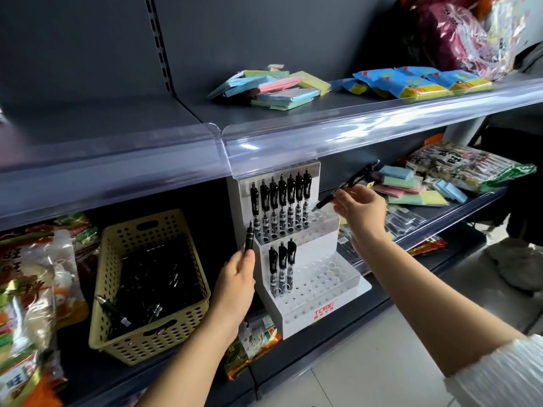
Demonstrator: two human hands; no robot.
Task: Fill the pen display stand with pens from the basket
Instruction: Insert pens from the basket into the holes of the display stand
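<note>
A white stepped pen display stand sits on the lower shelf. Several black pens stand in its top tier, three in the tier below. My right hand pinches a black pen, held slanted with its tip just above the right-hand holes of the top tier. My left hand grips another black pen upright, just left of the stand. A yellow perforated basket with several black pens lies to the left on the same shelf.
A clear plastic shelf lip overhangs just above the stand. Snack packets crowd the far left, and one lies under the stand's front. Sticky-note pads and packets lie right of the stand. A person's shoe stands on the floor at right.
</note>
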